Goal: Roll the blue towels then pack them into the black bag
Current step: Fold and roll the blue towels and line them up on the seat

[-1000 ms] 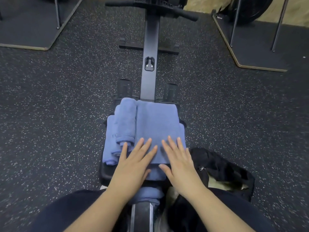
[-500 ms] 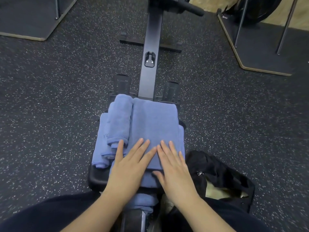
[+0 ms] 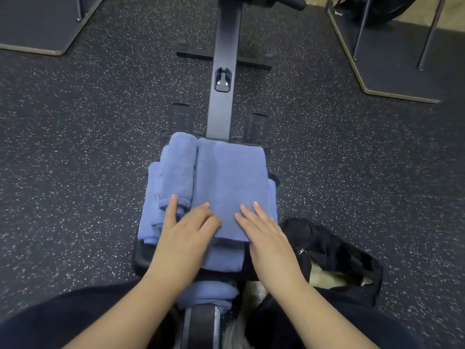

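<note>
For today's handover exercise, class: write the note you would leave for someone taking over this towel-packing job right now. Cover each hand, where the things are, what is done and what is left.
Left hand: fingers curling at the near edge of the folded blue towel, index finger touching the rolled towel.
Right hand: flat on the folded towel.
Towels lie stacked on the rowing machine seat; the black bag sits open on the floor to the right.
Done: one towel rolled, none seen packed.
Left: roll the remaining towels, then pack all into the bag.
</note>
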{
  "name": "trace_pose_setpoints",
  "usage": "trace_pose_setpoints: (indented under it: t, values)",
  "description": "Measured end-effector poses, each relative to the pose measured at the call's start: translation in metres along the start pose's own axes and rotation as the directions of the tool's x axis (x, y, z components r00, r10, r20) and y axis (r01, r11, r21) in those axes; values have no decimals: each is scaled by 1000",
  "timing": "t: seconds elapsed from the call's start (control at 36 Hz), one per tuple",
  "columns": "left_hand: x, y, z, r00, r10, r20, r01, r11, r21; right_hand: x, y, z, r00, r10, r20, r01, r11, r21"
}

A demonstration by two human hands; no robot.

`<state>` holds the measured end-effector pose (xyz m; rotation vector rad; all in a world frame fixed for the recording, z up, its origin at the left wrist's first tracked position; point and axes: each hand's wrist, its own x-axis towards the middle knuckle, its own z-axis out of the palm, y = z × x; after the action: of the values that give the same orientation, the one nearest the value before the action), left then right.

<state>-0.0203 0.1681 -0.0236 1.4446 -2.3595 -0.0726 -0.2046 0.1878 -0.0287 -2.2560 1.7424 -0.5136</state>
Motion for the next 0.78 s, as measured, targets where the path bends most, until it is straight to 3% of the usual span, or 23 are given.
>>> trace_pose_setpoints:
  t: [0.17, 0.25, 0.44, 0.78]
  values:
    - [-1, -1, -2, 1000, 23, -18, -23, 1000, 17, -1, 6, -11, 1000, 3, 24, -6, 994, 110]
    - [-4, -7, -3, 998, 49, -42, -47, 998, 48, 4, 14, -23, 996, -86, -22, 87, 993, 78]
    - [-8, -7, -9, 993, 40, -114, -28, 993, 112, 14, 25, -44, 976, -208, 62, 210, 977, -31]
    - [-3, -11, -10, 984, -52, -169, 75, 987, 138, 18, 24, -37, 989, 90, 115, -107, 982, 155]
